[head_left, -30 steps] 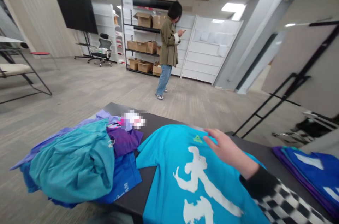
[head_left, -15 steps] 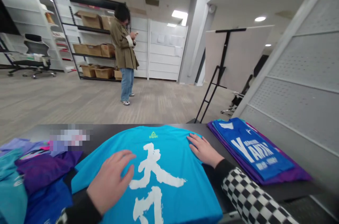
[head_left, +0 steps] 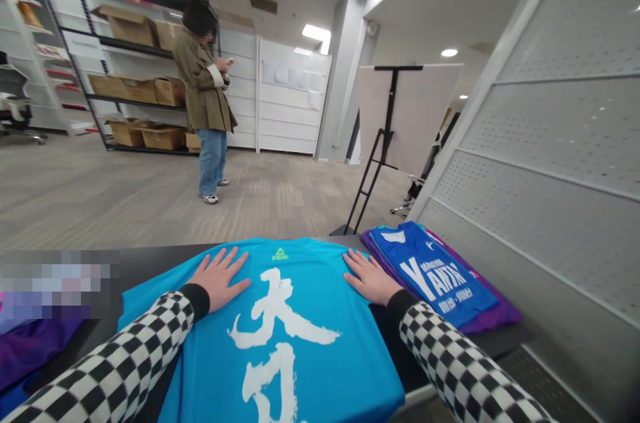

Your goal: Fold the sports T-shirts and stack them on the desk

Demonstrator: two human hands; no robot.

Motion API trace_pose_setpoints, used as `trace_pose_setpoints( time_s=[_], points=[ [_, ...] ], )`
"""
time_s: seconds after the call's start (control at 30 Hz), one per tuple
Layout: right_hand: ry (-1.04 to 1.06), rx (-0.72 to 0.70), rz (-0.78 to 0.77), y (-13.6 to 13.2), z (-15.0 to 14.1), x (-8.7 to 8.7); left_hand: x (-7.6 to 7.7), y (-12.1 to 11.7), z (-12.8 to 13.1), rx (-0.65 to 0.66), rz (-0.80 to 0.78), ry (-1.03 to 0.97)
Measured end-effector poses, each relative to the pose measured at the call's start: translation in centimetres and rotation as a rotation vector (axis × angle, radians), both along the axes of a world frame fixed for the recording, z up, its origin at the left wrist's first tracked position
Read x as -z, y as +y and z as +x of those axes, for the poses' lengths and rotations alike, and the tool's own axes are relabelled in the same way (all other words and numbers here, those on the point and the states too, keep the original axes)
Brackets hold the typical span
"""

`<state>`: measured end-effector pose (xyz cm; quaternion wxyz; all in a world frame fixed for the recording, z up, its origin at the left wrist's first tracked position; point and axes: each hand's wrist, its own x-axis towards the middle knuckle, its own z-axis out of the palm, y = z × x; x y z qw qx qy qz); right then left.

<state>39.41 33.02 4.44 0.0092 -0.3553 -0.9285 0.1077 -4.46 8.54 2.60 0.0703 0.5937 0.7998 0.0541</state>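
Okay, the big change is your left hand (head_left: 223,276): half a second ago it was a blur that looked lifted over the cloth, and now it's down on the blue shirt (head_left: 310,306). Your right hand (head_left: 369,276) is pretty much where it was, up by the other shoulder. So I'd say you've now got both shoulders covered at once, instead of smoothing or steadying just the one side. Both hands are spread wide, palms down, fingers fanned, and I can't see either one pinching any fabric.

Shirt's in the middle of the table (head_left: 135,269), neckline up near the far edge, with a folded stack (head_left: 445,276) just beside it toward the right edge. The bottom runs out of view on your side, so can't tell how it sits at the near edge.

Looks nice and flat from here, only soft creases. Bright blue, chunky white lettering (head_left: 274,316) in a brushy style down the middle, little yellow-green logo (head_left: 281,253) under the neckline. Left sleeve (head_left: 143,296) is laid out to the side, but I can't make out how the right one lies.
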Motion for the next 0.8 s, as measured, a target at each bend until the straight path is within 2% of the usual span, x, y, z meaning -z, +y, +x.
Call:
trace_pose_setpoints(
  time_s=[0.1, 0.23, 0.3, 0.4, 0.47, 0.57, 0.63, 0.7, 0.8],
  points=[
    [0.154, 0.066, 0.107, 0.3, 0.9, -0.8, 0.3, -1.0, -1.3, -0.008, 0.102, -0.006],
    [0.408, 0.253, 0.303, 0.7, 3.6, -1.3, -0.4, -3.4, -2.5, 0.035, 0.411, 0.052],
    [0.42, 0.226, 0.287, 0.4, 4.9, -1.0, -1.0, -5.6, -2.4, 0.059, 0.524, 0.084],
    [0.347, 0.056, 0.197, -0.4, 6.0, 0.3, -1.3, -10.6, -0.8, 0.102, 0.546, 0.093],
    [0.319, 0.028, 0.197, -0.5, 6.2, 1.0, -0.9, -14.6, 0.8, 0.175, 0.517, 0.096],
    [0.304, 0.103, 0.247, 0.3, 5.9, 1.3, 0.2, -19.9, 3.2, 0.267, 0.506, 0.126],
    [0.281, 0.136, 0.239, 1.2, 5.4, 0.8, 0.9, -22.5, 4.0, 0.263, 0.526, 0.127],
    [0.257, 0.185, 0.203, 2.0, 4.7, 0.0, 1.3, -24.3, 4.2, 0.215, 0.549, 0.095],
    [0.21, 0.327, 0.126, 2.7, 4.0, -1.5, 1.5, -25.5, 3.9, 0.136, 0.558, 0.019]
  ],
)
